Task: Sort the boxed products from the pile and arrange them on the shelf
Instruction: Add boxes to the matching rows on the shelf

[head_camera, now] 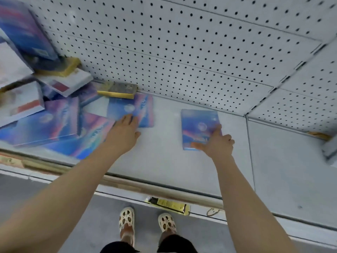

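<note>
a: nearest the camera, what shows?

b: the person's feet in cream perforated clogs (126, 220) on a grey floor (54, 207), and a flat gold box (168, 205) lying at the front lip of the pale grey metal shelf (182, 161).

a: and the hands?

b: the right hand (216, 141) rests on the near corner of a flat blue-and-pink boxed product (197, 125) that lies alone on the shelf, well apart from the pile. the thumb sits along its near edge and one finger lies straight on its face; the rest are curled, and whether it pinches or only presses cannot be told. the left hand (125, 127) is released, fingers straight, touching the near edge of a second blue-and-pink box (135, 111) at the pile's fringe.

a: what could go wrong?

b: likely the pile (42, 114). its blue, white-and-red and gold boxes lean on one another at angles, and a dark gold-edged box (118, 90) overlaps the far edge of the one under the left hand. dragging that out could tip it or start a slide toward the front edge. the glossy faces may also slip under flat fingers.

a: the surroundings?

b: behind the shelf stands a white pegboard back panel (200, 52) of dark holes; the picture is blurred at the left.
</note>
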A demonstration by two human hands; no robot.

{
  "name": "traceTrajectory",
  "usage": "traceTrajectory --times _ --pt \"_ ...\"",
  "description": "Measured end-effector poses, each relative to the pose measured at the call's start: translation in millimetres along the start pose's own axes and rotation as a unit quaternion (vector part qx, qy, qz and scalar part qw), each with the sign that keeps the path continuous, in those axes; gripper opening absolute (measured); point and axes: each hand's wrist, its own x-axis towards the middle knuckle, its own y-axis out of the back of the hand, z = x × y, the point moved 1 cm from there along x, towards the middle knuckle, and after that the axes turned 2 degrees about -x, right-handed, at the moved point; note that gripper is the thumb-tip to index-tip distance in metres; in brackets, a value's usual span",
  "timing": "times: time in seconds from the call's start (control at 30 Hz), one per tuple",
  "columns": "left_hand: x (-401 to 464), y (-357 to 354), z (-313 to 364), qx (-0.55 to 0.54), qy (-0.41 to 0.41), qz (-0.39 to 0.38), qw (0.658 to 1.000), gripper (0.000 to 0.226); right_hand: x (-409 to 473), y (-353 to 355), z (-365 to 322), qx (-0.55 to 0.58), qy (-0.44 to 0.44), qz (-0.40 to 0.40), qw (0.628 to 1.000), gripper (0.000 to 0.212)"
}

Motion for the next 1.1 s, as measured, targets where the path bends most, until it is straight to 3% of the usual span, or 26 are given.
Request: traceTrajectory --times 0.07,0.23,0.37,0.47,0.6,0.73,0.9,1.0,1.1 --pt "5.6 -3.3 2.2 0.078 -0.016 -0.048 0.996 0.067 -3.8 2.5 -0.7 0.003 -0.029 0.005 1.000 0.135" --pt "-6.6 -10.5 15.9 0.122 -0.054 -0.071 0.989 0.066 -15.0 7.7 1.9 0.098 -0.109 -0.007 0.989 0.128" --pt "-23.7 -13.2 34.5 0.122 -0.089 -0.066 0.986 0.064 -14.0 26.0 -3.7 0.247 -0.071 0.049 0.965 0.075" --pt "-37.7 -17.2 44.3 0.092 -0.125 -0.022 0.988 0.067 -22.2 43.9 -15.7 0.305 -0.003 0.166 0.938 0.035" --pt "-56.3 -22.0 59.9 0.058 -0.190 0.012 0.980 0.063 -32.3 43.3 -19.3 0.342 0.040 0.199 0.918 0.013" --pt "-40.9 -5.7 67.1 -0.038 -0.204 0.034 0.978 0.052 -31.7 26.4 -6.5 0.350 0.016 0.154 0.924 0.024" --pt "12.2 13.4 54.4 0.043 -0.186 -0.086 0.978 0.107 -27.9 14.0 9.3 0.361 0.010 0.108 0.926 0.024" --pt "31.2 12.1 51.5 0.084 -0.178 -0.146 0.970 0.123 -34.6 16.7 10.9 0.388 0.011 0.121 0.914 0.026" --pt "39.4 10.3 53.8 0.076 -0.169 -0.155 0.970 0.130 -40.5 20.2 12.5 0.455 -0.025 0.129 0.880 0.030"
